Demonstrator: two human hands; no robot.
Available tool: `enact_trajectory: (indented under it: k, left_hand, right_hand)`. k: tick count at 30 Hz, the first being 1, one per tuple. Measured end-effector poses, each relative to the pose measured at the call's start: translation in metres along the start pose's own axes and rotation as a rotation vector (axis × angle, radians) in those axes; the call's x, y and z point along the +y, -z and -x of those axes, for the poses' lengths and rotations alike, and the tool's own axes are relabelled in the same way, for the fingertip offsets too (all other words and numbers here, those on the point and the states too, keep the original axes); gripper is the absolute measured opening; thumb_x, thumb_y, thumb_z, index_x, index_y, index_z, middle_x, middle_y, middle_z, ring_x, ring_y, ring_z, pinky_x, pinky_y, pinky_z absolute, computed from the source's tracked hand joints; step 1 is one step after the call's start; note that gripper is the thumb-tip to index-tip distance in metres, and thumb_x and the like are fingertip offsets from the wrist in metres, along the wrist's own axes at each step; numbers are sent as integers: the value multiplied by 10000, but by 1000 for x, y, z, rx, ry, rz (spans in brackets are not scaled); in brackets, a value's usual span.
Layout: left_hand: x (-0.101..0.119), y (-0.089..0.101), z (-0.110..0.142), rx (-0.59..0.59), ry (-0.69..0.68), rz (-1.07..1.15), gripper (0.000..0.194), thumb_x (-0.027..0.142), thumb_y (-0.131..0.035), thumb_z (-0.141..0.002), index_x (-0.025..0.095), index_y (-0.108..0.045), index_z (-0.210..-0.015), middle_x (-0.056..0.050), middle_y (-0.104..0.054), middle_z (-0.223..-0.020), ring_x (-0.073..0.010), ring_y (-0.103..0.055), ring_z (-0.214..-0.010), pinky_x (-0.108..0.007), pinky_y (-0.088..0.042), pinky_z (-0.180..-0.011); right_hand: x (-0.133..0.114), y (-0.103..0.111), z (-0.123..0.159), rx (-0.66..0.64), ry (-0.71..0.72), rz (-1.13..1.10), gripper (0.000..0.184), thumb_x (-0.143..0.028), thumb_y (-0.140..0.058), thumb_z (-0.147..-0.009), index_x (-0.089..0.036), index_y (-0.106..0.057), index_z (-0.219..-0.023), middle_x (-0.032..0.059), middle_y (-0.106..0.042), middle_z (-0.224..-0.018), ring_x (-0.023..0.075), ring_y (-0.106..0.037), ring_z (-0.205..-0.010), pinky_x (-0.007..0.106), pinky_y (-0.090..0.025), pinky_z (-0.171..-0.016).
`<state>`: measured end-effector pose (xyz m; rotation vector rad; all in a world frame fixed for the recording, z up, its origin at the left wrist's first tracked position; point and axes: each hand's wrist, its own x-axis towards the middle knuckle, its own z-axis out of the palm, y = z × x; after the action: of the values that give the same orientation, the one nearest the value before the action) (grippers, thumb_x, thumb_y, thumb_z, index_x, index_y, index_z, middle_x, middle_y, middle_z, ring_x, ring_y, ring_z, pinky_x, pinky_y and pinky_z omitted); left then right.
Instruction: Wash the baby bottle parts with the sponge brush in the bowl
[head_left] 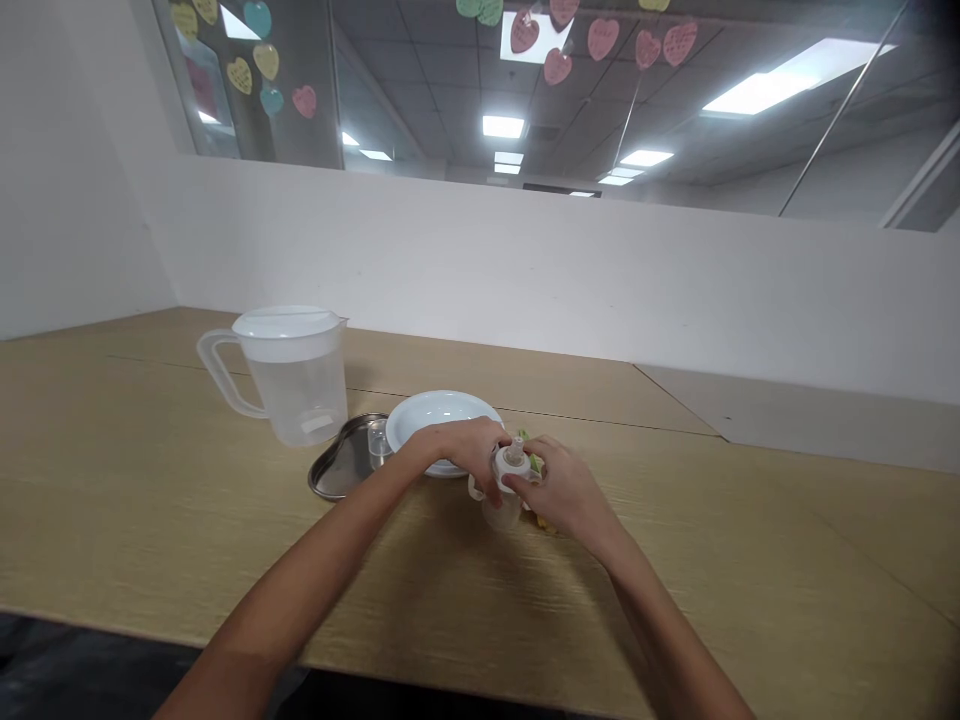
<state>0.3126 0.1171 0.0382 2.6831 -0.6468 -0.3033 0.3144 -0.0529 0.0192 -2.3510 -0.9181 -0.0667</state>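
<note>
A baby bottle [501, 512] with a white collar, a clear teat and side handles stands upright on the table between my hands. My left hand [474, 450] grips it from the left, with the fingers curled over its upper part. From the right, my right hand [562, 485] pinches the collar with thumb and fingers. Behind my left hand is a white bowl [420, 408], partly covered by that hand. Some green and yellow items [546, 524] lie behind the bottle and my right hand, mostly hidden, so I cannot make out what they are.
A lidded clear plastic pitcher [300, 385] holding clear liquid stands at the left. Beside it lies a metal kidney-shaped tray [341, 465] with a small clear cup [377, 445] at its right end. The wooden table [187, 500] meets a white wall [450, 260] with windows above.
</note>
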Motion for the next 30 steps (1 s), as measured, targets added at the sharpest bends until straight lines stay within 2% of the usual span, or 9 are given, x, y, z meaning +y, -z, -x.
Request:
enact_trajectory:
  k: [9, 14, 17, 19, 21, 23, 25, 27, 30]
  left_hand:
    - [3, 2, 1, 4, 8, -4, 391, 393, -801, -468, 183, -617, -742, 37, -592, -667, -141, -541, -628, -240, -356, -564]
    - [6, 2, 3, -34, 48, -62, 428, 430, -789, -475, 184, -610, -776, 27, -594, -679, -157, -544, -630, -250, -362, -556]
    - [8, 13, 13, -54, 63, -97, 534, 431, -789, -471, 186, -614, -912, 6, -623, -816, -173, -559, -708, -253, -386, -601]
    - [6, 27, 28, 30, 90, -98, 723, 444, -800, -449, 198, -569, -1089, -19, -607, -1003, -184, -558, -827, -247, -407, -680]
    - [-2, 46, 48, 160, 184, -90, 842, 431, -790, -470, 208, -485, -1222, -33, -582, -1084, -186, -545, -898, -239, -416, -732]
    - [-17, 63, 71, 293, 276, -78, 732, 444, -711, -589, 186, -471, -1231, -51, -576, -1102, -185, -538, -932, -241, -419, -766]
    - [-35, 75, 90, 348, 399, -83, 629, 449, -662, -627, 156, -516, -1164, -70, -577, -1106, -190, -546, -923, -246, -425, -758]
    - [-55, 77, 101, 303, 557, -70, 587, 422, -671, -590, 128, -549, -1084, -85, -601, -1049, -201, -563, -890, -246, -433, -732]
    - [-80, 69, 102, 109, 748, -6, 512, 343, -693, -500, 129, -576, -950, -60, -631, -895, -194, -574, -776, -231, -428, -643]
  right_hand:
    - [-7, -2, 3, 39, -101, 57, 224, -346, -541, -757, -173, -667, -823, 70, -648, -839, 176, -574, -715, 231, -329, -575]
    - [-7, 1, -1, 13, -93, 84, 223, -355, -590, -726, -170, -663, -828, 76, -654, -876, 192, -582, -775, 233, -331, -588]
    - [-9, 1, -3, -1, -62, 120, 251, -356, -610, -726, -165, -647, -884, 71, -648, -894, 198, -582, -798, 242, -332, -598]
    - [-9, 2, -3, -15, -57, 161, 270, -361, -621, -724, -158, -636, -900, 71, -644, -892, 202, -581, -793, 248, -328, -596]
    - [-10, 6, -2, -42, -49, 186, 284, -380, -634, -718, -156, -632, -894, 69, -642, -878, 203, -578, -779, 254, -324, -591]
    - [-10, 14, -1, -90, -14, 156, 325, -422, -645, -711, -168, -633, -915, 57, -641, -867, 197, -576, -773, 254, -329, -591]
    - [-12, 27, -2, -108, 7, 89, 406, -479, -644, -705, -189, -632, -988, 47, -641, -892, 190, -576, -790, 251, -347, -599]
    - [-16, 41, -5, -42, -30, 42, 522, -530, -641, -692, -196, -607, -1091, 52, -635, -956, 188, -576, -797, 253, -367, -601]
    - [-27, 61, -12, 101, -15, -1, 619, -593, -632, -673, -196, -588, -1146, 57, -628, -984, 172, -568, -725, 267, -387, -597]
